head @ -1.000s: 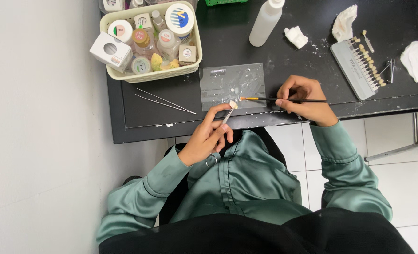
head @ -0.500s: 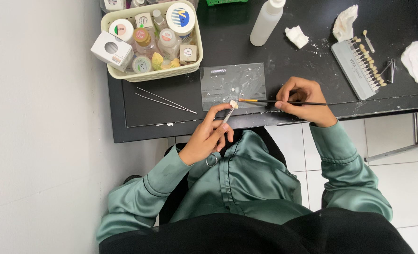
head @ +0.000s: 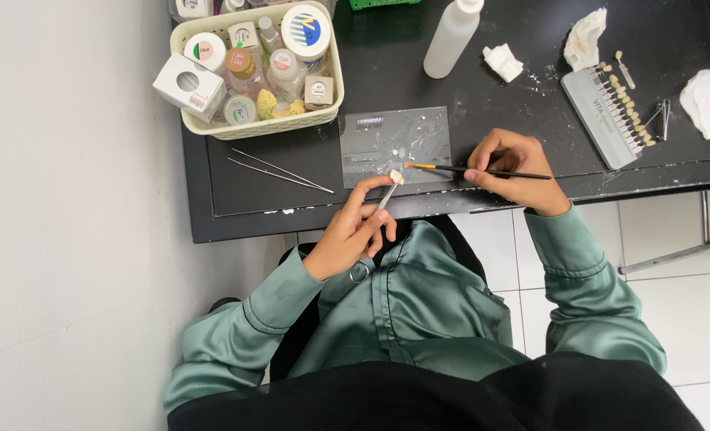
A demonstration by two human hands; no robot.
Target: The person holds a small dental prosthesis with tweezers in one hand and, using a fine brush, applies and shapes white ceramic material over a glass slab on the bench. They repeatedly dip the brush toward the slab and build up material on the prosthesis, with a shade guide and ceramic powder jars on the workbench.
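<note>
Little changed since a second ago: right hand [head: 519, 169] drawn a touch back toward the bench [head: 531, 96] edge, brush [head: 475, 169] tip off the tooth and now over the near edge of the glass slab [head: 395, 144]; left hand [head: 355, 231] much where it was. Left fingers closed round a metal clamp [head: 387, 195] gripping a small pale tooth [head: 396, 177] at its tip, held just at the bench's front edge, beside the slab's near corner. Right fingers pinched shut on the thin dark brush, lying level, orange tip pointing left toward the tooth, not quite touching. Tweezers [head: 279, 170] flat on the bench left of the slab. Behind, at top left, a cream basket [head: 323, 120] packed with small round jars, lids white with coloured labels in pink, orange, green, one larger white lid with blue stripes; a white box [head: 183, 86] with a round window leaning on the basket's left rim. White squeeze bottle [head: 449, 38] upright behind the slab. Far right, grey shade guide [head: 602, 112] with a row of tooth tabs, crumpled white tissues [head: 587, 36] near it.
</note>
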